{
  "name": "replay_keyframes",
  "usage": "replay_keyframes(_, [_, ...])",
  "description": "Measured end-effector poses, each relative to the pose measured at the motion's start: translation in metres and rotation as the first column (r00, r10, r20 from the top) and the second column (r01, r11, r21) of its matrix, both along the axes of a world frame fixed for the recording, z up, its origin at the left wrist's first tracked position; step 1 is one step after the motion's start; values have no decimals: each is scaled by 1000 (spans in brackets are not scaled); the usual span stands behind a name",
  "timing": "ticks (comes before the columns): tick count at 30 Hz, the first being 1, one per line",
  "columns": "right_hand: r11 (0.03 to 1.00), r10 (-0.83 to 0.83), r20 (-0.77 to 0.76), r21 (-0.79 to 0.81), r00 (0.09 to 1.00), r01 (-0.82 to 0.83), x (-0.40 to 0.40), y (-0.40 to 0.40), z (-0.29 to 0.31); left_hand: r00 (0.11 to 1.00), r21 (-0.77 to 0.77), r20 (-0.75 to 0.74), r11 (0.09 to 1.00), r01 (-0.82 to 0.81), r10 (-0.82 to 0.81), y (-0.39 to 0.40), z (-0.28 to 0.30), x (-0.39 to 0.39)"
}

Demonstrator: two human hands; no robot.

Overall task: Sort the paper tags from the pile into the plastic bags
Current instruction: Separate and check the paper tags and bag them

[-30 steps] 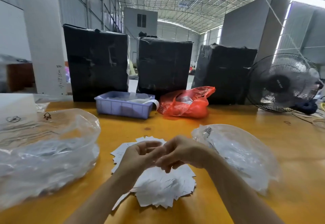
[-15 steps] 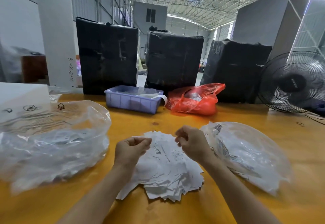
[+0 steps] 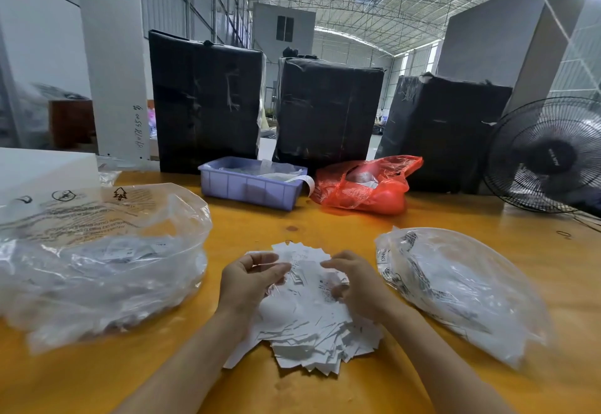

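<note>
Heap of white paper tags (image 3: 305, 326) at near centre of yellow worktop (image 3: 325, 228), betw. two clear plastic bags (left (image 3: 97, 267), right (image 3: 455, 287)) for short reach. Left hand (image 3: 248, 278) & right hand (image 3: 353, 283) apart, fingers curled on top tags, prob. picking.

White pillar (image 3: 112, 56), far left: handwritten digits run up its side, roughly "0178 3500"; not sure of every figure.
Left plastic bag (image 3: 97, 267): tree symbol and round pictograms above a block of printed warning lines, too small to read.
Right plastic bag (image 3: 461, 290): letters "NG" on its near-left edge; the rest is blurred.
Paper tags (image 3: 309, 309): small print, unreadable.
Fan (image 3: 549, 156), far right: hub lettering, illegible.
</note>
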State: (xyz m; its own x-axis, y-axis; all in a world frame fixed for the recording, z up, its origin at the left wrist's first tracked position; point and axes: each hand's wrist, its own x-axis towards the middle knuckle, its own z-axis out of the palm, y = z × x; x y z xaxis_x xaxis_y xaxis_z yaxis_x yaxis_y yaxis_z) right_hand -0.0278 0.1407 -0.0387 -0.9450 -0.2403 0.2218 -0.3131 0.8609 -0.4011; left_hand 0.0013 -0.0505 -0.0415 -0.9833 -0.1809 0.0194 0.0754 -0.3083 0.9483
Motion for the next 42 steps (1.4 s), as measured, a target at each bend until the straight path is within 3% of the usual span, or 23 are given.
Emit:
replay_keyframes(5, [957,174,138,211,975,-201,4,8,10,998,-51,13,997,65,-64,1,-3,0])
replay_keyframes(9, [927,170,188,301,967,-222,2,6,13,996,-114,18,990,89,-87,2,-5,3])
replay_keyframes(16, [939,107,-72,335,992,-77,-3,9,18,998,-135,20,988,70,-67,6,-3,6])
replay_keyframes(18, [979,89,-195,195,977,-50,-2,9,22,997,-144,24,987,78,-76,7,-2,7])
replay_keyframes(20, [994,-27,-274,-107,961,-2,1,7,29,996,-146,27,985,87,-84,7,-1,7])
replay_keyframes(21, [952,-93,-242,-306,966,15,3,5,33,996,-142,26,986,92,-89,7,-1,8])
replay_keyframes(22, [850,-112,-142,-526,983,21,6,2,36,995,-133,26,986,96,-93,7,-1,8])
replay_keyframes(24, [504,43,116,-860,992,78,14,-9,43,994,-109,28,988,105,-103,8,0,9])
replay_keyframes(25, [371,128,189,-919,974,130,17,-14,46,994,-100,30,989,110,-108,8,1,10])
replay_keyframes(26, [329,169,226,-930,959,161,20,-18,47,993,-96,30,989,114,-112,9,2,11])
replay_keyframes(29, [415,145,232,-897,962,153,26,-29,49,991,-112,25,985,130,-128,10,4,12])
replay_keyframes(36, [544,43,51,-839,998,19,33,-42,48,982,-147,9,971,190,-191,11,7,15])
replay_keyframes(42, [613,25,5,-790,1000,-12,35,-40,49,979,-52,45,979,199,-197,10,7,12])
